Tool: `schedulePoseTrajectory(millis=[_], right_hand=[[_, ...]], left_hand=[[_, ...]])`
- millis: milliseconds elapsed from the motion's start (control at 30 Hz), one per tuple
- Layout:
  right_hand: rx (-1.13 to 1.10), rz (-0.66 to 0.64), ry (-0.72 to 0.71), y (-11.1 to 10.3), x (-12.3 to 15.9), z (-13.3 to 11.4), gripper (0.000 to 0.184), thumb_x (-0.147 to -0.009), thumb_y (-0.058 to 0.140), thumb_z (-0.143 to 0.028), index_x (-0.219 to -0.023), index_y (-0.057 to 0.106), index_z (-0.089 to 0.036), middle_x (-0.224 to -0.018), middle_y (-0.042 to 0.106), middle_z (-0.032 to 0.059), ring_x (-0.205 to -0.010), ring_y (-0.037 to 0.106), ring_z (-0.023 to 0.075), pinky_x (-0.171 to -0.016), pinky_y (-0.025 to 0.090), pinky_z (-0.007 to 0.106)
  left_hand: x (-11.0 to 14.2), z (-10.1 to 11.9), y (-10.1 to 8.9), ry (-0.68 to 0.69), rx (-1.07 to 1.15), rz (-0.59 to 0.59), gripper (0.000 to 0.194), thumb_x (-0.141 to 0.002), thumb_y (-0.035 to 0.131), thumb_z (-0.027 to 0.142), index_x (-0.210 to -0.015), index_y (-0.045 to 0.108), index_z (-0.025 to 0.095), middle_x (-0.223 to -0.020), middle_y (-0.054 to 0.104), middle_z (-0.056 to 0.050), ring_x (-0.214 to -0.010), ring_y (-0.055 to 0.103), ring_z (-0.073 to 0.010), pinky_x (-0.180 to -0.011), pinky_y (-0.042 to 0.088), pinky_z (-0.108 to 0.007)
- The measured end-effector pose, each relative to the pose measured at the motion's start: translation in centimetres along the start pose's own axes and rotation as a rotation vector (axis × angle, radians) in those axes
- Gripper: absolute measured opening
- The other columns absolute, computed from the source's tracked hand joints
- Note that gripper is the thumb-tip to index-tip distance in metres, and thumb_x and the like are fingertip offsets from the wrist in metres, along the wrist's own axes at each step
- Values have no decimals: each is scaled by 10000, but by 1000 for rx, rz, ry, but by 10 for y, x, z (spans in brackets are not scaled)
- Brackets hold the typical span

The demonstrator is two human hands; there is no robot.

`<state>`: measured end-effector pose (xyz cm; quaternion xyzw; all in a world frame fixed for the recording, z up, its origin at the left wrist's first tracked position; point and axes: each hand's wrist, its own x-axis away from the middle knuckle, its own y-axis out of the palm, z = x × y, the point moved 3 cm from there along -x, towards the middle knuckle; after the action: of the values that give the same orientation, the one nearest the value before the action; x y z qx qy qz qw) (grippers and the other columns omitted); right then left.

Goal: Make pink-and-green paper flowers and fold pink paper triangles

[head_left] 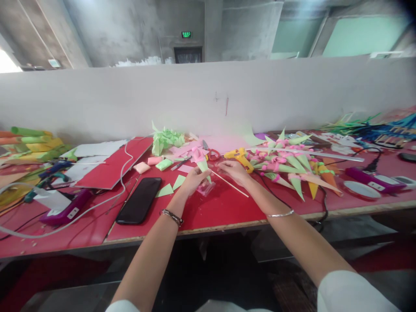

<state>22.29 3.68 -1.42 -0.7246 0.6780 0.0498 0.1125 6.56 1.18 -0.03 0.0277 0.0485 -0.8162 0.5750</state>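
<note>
My left hand (194, 181) is closed around a paper flower (202, 160) with a pink head and a pale green cone. Just right of it, my right hand (236, 171) has its fingertips pinched together; whatever they hold, if anything, is too small to make out. A thin wooden stick (232, 184) slants from near the left hand to below the right one. Under the left hand sits a small clear pinkish box (206, 189). Behind the right hand lies a yellow glue gun (239, 158), with red-handled scissors (212, 154) beside it.
Finished-looking paper flowers (286, 162) are heaped on the right, near a purple power strip (373, 180) and a white dish (362, 190). A black phone (139, 200) and green paper pieces (165, 190) lie on the left. A white cable (122, 173) crosses the red table (224, 214).
</note>
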Motion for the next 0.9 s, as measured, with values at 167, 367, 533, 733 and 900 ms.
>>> schedulePoseTrajectory(millis=[167, 367, 533, 733, 900], right_hand=[[48, 25, -20, -3, -1, 2, 227, -604, 647, -343, -726, 627, -153, -673, 634, 17, -632, 561, 127, -619, 442, 261], [23, 9, -36, -2, -2, 1, 222, -648, 603, -334, -767, 641, -150, -742, 657, 45, -693, 595, 143, -696, 453, 284], [41, 27, -83, -3, -2, -3, 207, -629, 624, -352, -686, 630, -153, -625, 617, 8, -631, 562, 134, -673, 436, 280], [-20, 54, -118, -2, -3, -6, 264, -599, 657, -347, -788, 648, -162, -750, 662, 45, -741, 595, 180, -740, 445, 325], [-87, 94, -226, 17, -6, -19, 284, -695, 577, -398, -850, 636, -168, -814, 652, 52, -813, 590, 182, -784, 444, 330]], left_hand=[[-3, 0, 1, -30, 42, 14, 210, -740, 490, 308, -595, 472, 157, -405, 304, 75, -341, 284, -29, -348, 233, -164], [-2, -2, 3, -33, 5, -6, 351, -745, 502, 417, -521, 440, 155, -402, 392, 53, -316, 321, -25, -347, 263, -171], [-2, -8, 3, -40, -74, -9, 408, -734, 507, 481, -522, 502, 132, -382, 482, 9, -277, 374, -48, -311, 269, -186], [-6, -12, 4, -59, -117, 40, 392, -725, 528, 470, -536, 485, 129, -407, 543, -7, -235, 357, -30, -274, 233, -164], [-8, -12, 4, -63, -134, 67, 356, -706, 556, 460, -578, 486, 135, -432, 567, -1, -251, 396, -43, -273, 260, -157]])
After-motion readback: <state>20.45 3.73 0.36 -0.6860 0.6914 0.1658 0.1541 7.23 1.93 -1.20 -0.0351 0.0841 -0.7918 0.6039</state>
